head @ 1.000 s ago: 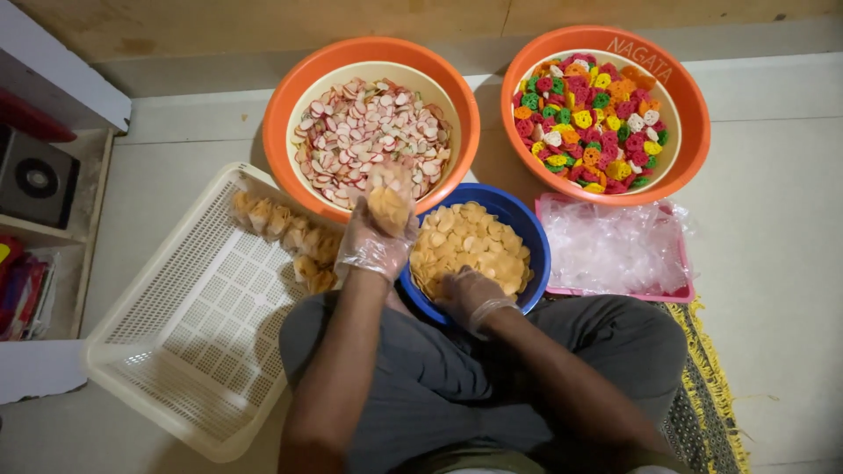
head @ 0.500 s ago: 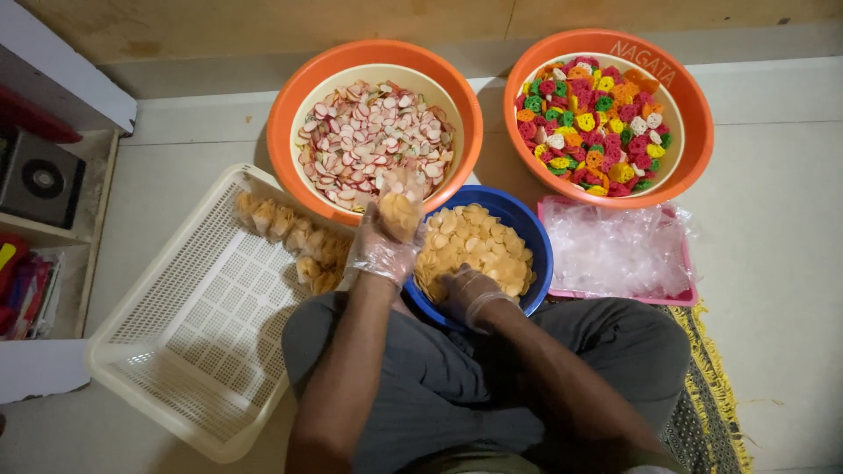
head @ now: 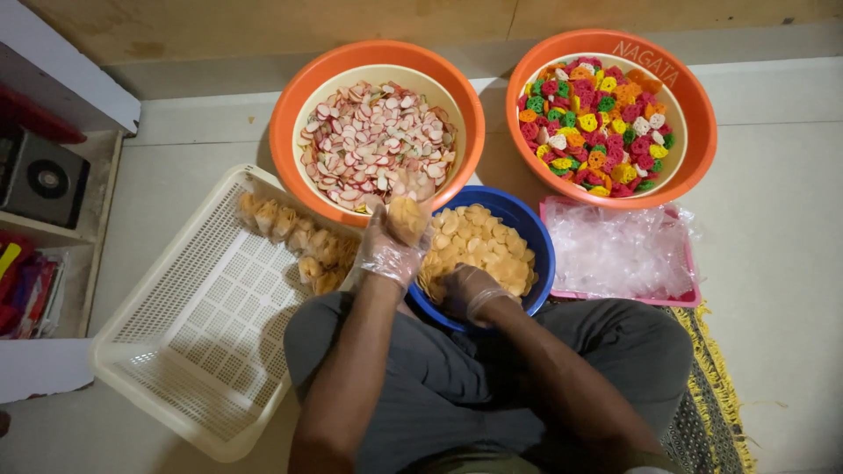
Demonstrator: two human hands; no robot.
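Seated person, legs crossed on the floor. Right hand [head: 474, 294] is digging into the blue bowl [head: 537, 254] of pale yellow crackers [head: 479, 241] — fingers curled into the pile; whether they are closing on any I cannot tell. Left hand [head: 391, 246], gloved in clear plastic, is gripping a small filled bag of crackers [head: 407, 218] above the bowl's left rim, grip clamped around it. Step in hand, as I judge it: portioning crackers into bags. Next move likely calls for setting this bag beside the row of filled bags [head: 294, 237] lying in the white mesh tray [head: 189, 342]. Beyond — pink tray of empty bags [head: 619, 250], pink-white crackers bowl [head: 378, 145], multicoloured crackers bowl [head: 601, 123].
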